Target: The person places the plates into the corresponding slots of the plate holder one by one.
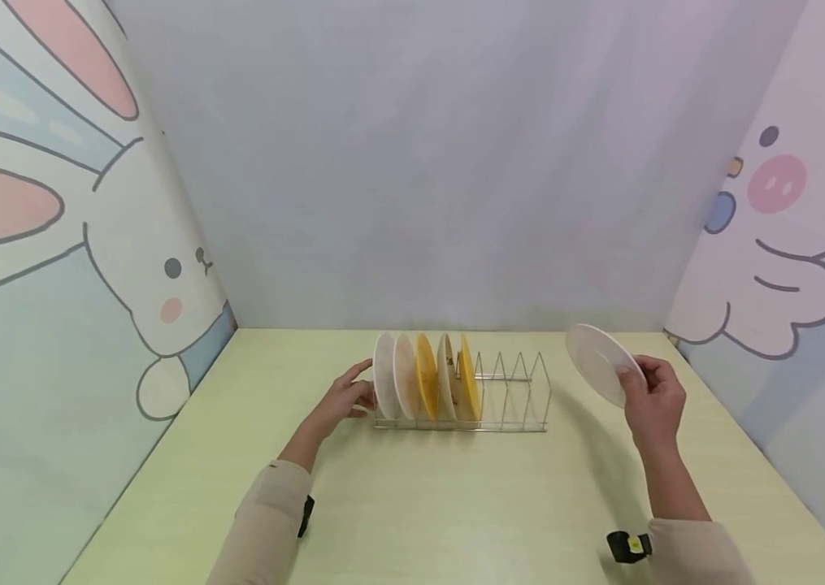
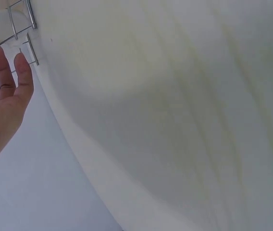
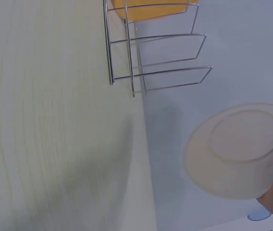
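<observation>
A wire dish rack (image 1: 503, 431) stands on the table, its left slots filled with upright plates. From left to right come a white plate (image 1: 384, 378), a cream plate (image 1: 404, 378), a yellow plate (image 1: 425, 378), a pale plate with brown marks (image 1: 445, 378) and another yellow plate (image 1: 467, 382). My left hand (image 1: 342, 398) is at the rack's left end; in the left wrist view its extended fingers (image 2: 4, 72) touch the wire. Right of the rack, my right hand (image 1: 657, 406) pinches a white plate (image 1: 595, 361) by its edge, tilted above the table. The right wrist view shows that plate's underside ring.
Bare wire slots make up the right part of the rack. The pale table (image 1: 427, 504) reaches back to a grey wall (image 1: 412, 179). Side walls with cartoon animals stand left and right. A black wrist device (image 1: 628, 547) sits by the right sleeve.
</observation>
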Available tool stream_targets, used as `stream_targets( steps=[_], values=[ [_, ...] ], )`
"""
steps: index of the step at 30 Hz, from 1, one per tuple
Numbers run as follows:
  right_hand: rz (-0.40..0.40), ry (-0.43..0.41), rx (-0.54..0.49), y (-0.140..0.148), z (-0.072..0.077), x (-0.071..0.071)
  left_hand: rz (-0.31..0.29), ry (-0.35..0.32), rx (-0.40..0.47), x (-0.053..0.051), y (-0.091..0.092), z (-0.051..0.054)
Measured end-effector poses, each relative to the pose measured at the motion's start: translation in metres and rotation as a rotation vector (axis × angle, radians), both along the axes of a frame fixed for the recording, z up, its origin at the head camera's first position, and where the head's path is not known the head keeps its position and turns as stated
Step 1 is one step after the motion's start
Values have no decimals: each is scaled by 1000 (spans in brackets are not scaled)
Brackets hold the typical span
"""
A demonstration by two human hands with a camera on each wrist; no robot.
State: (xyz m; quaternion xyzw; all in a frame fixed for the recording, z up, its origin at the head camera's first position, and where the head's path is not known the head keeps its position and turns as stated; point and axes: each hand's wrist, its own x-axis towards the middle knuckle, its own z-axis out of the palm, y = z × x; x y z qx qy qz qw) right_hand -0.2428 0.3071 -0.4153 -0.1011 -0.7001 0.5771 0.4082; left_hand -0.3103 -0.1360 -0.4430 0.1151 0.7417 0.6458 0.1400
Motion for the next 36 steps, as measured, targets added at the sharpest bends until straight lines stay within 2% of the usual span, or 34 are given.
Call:
stream_targets(
  steps=[2, 3, 8, 13, 21, 27, 36],
  values=[
    [19, 26, -30, -5, 2, 2, -2, 7, -13, 3, 0, 5],
    [28, 31, -37, -7, 3, 3, -1, 9, -11, 2, -1, 4],
    [79, 69, -99, -19, 7, 8, 37, 18, -2, -13, -5, -18],
    [141, 142, -198, -35, 11, 9, 73, 41, -7, -15, -6, -24],
    [170, 153, -205, -64, 25, 10, 67, 47, -4, -15, -6, -25],
    [209, 200, -221, -80, 34, 10, 44, 51, 6, -15, -4, -24],
    [285, 282, -287, -110, 33, 4, 22, 26, 22, -10, -5, -22]
  ],
)
